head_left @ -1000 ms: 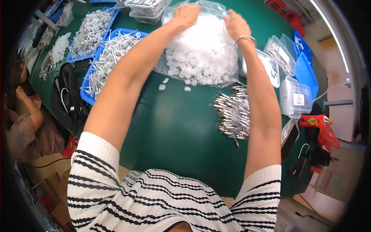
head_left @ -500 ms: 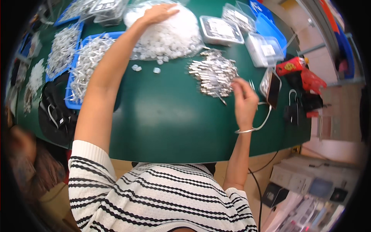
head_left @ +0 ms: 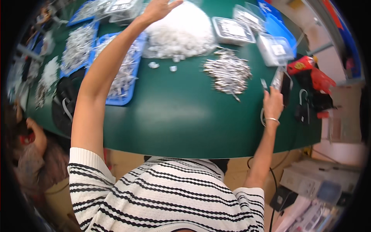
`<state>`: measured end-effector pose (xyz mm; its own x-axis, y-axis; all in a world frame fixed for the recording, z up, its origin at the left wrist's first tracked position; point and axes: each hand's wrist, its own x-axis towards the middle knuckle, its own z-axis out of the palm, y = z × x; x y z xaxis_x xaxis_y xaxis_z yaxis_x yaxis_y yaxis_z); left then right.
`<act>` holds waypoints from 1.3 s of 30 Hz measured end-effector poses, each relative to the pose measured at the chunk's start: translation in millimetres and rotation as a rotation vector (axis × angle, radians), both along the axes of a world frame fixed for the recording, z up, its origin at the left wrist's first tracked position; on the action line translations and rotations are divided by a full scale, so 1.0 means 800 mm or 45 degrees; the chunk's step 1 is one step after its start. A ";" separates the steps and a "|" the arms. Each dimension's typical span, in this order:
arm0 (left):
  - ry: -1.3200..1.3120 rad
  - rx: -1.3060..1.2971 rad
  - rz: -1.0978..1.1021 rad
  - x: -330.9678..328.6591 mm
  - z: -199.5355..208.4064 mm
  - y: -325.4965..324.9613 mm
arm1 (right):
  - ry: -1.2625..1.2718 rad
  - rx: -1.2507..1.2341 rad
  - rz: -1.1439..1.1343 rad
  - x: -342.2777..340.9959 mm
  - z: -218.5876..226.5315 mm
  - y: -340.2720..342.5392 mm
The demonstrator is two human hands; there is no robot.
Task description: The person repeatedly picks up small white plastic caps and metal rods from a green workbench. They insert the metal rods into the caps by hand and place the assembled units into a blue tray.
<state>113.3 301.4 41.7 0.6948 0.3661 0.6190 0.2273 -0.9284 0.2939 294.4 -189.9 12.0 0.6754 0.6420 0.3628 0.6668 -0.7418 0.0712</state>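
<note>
My left hand (head_left: 160,8) reaches to the far side of the table, over the left edge of a clear bag of small white plastic caps (head_left: 181,33). Its fingers are stretched out, with nothing visible in them. My right hand (head_left: 273,103) is at the right, beside a phone (head_left: 286,89) and close to a small thin light piece (head_left: 264,84) on the table. Motion smears its fingertips, so any hold is hard to make out. Between the hands lies a heap of slim silvery metal parts (head_left: 228,73). A few loose caps (head_left: 173,69) rest in front of the bag.
Blue trays (head_left: 129,94) of whitish parts stand at the left. Clear plastic boxes (head_left: 233,31) stand at the far right, near a red package (head_left: 300,65). A black bag (head_left: 63,102) lies at the left edge. Another person (head_left: 38,154) sits at the lower left.
My right hand has moved right, from the edge of the metal heap to beside the phone. My left hand has shifted toward the bag's left edge. The view has turned slightly.
</note>
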 end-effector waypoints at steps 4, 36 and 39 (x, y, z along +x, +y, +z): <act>-0.005 -0.053 -0.024 -0.102 0.031 -0.090 | 0.270 0.287 0.320 -0.050 0.005 0.019; -0.277 -2.099 -0.447 -0.128 -0.043 -0.378 | 2.627 1.386 0.694 -0.145 0.000 0.051; -0.270 -2.305 -0.552 -0.125 -0.050 -0.397 | 2.915 1.525 0.616 -0.155 -0.019 0.072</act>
